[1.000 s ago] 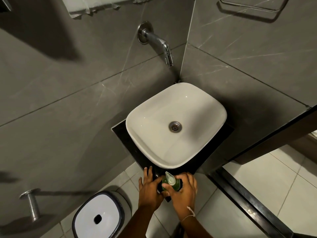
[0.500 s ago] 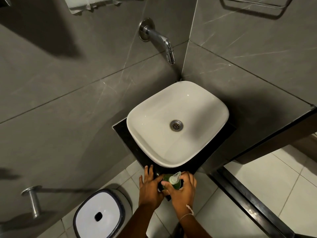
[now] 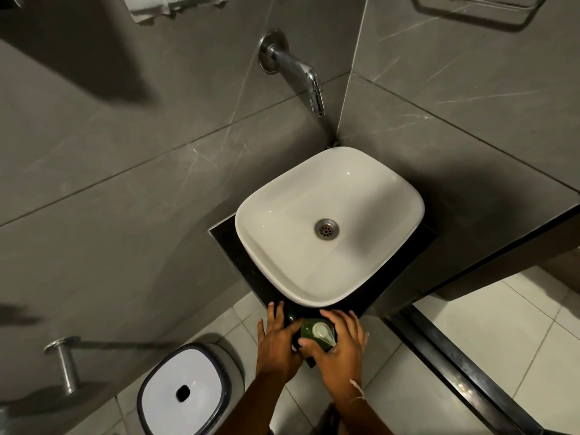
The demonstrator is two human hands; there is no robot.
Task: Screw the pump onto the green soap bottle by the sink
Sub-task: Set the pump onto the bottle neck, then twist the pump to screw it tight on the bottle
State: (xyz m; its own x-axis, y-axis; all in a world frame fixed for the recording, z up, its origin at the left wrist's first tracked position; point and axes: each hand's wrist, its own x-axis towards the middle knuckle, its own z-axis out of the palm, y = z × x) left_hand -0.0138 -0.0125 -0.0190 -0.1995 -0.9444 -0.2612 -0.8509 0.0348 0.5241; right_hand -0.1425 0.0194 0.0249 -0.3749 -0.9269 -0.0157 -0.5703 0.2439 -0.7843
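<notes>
The green soap bottle (image 3: 308, 329) stands on the near corner of the black counter (image 3: 226, 240), just in front of the white sink (image 3: 329, 224). A pale translucent pump (image 3: 323, 332) sits on top of it, its spout pointing down and to the right. My left hand (image 3: 277, 343) presses against the bottle's left side. My right hand (image 3: 340, 346) curls around the pump and the bottle's top, thumb in front. The bottle's body is mostly hidden by both hands.
A chrome tap (image 3: 301, 70) juts from the grey tiled wall above the sink. On the floor at the lower left stands a white-lidded bin (image 3: 183, 392). A metal holder (image 3: 64, 362) sticks out of the left wall. A dark threshold (image 3: 464, 368) runs along the right.
The pump spout has turned, from pointing up-left, through up-right, to down-right now. My right hand has rotated with it while my left hand has stayed on the bottle.
</notes>
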